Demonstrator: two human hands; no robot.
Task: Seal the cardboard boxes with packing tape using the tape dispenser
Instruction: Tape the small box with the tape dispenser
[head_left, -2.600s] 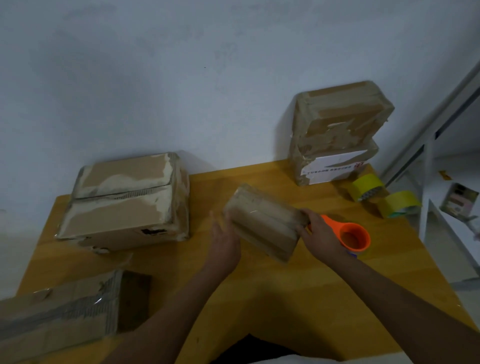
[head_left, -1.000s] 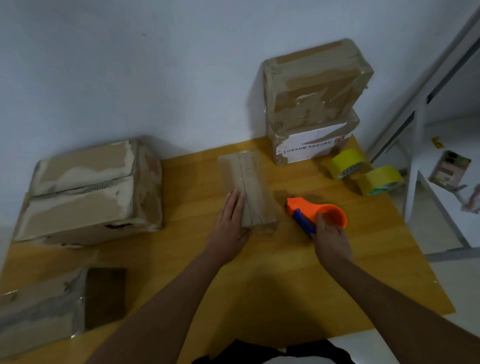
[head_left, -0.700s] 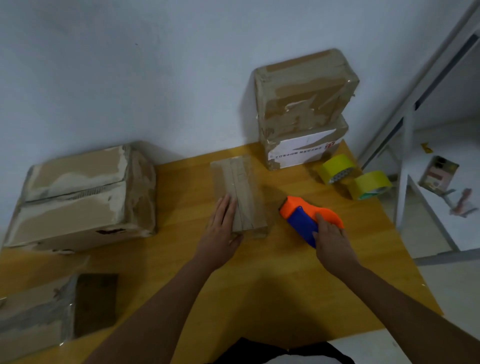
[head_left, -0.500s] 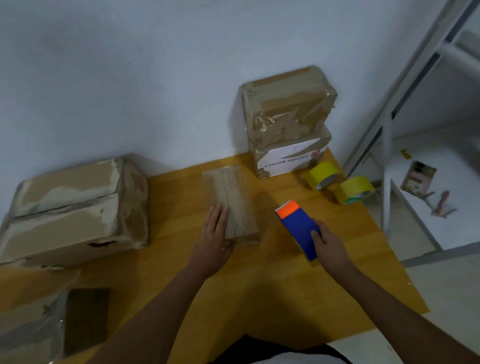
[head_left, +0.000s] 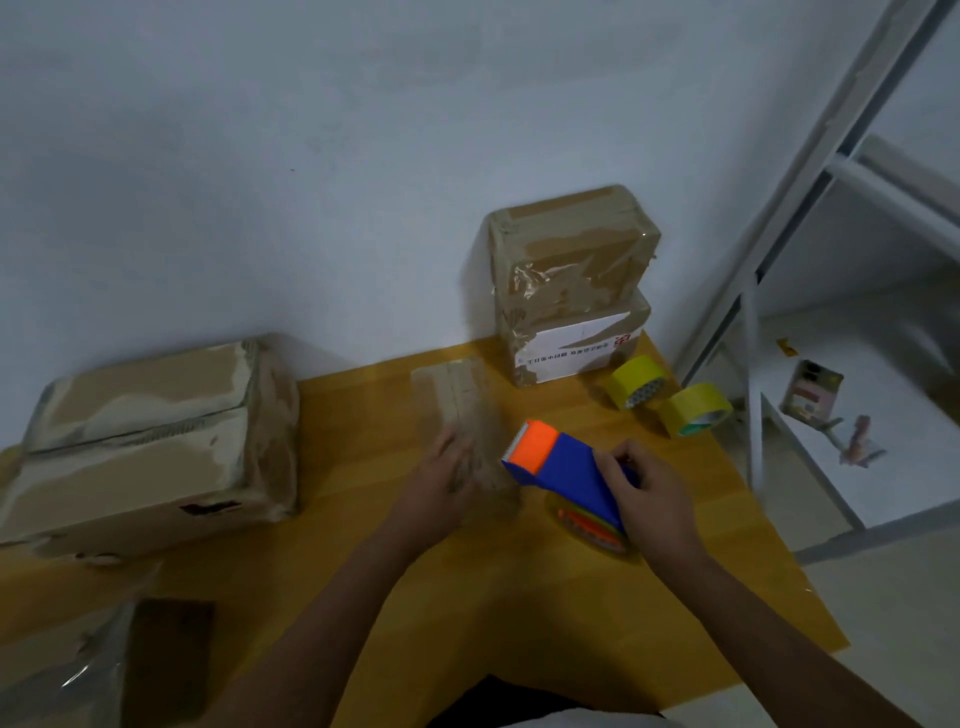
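Right now the left hand (head_left: 441, 480) lies flat with its fingers straight on the near end of a small cardboard box (head_left: 460, 415), which rests lengthwise near the middle of the wooden table (head_left: 519, 613), a little toward its far edge. Just beside that box, on its right, the right hand (head_left: 649, 499) curls its fingers round the blue body of the tape dispenser (head_left: 563, 467), whose orange front end is level with the box's near right corner and seems to touch it; motion blur there makes the contact hard to confirm. Under the dispenser's rear part an orange and yellowish roll shows close above the tabletop. Against the wall at the far right corner of the table stand two taped boxes (head_left: 569, 280), one on top of the other, the lower one bearing a white label. Two yellow tape rolls (head_left: 670, 397) lie near the right edge, just beside that stack and close to each other. A large cardboard box (head_left: 150, 436) sits at the left side of the table, close to the far edge, well apart from the hands. At the near left corner lies another flat box (head_left: 104, 670) with a dark end, partly cut off by the picture. A white metal rack (head_left: 779, 260) stands off the table's right edge.
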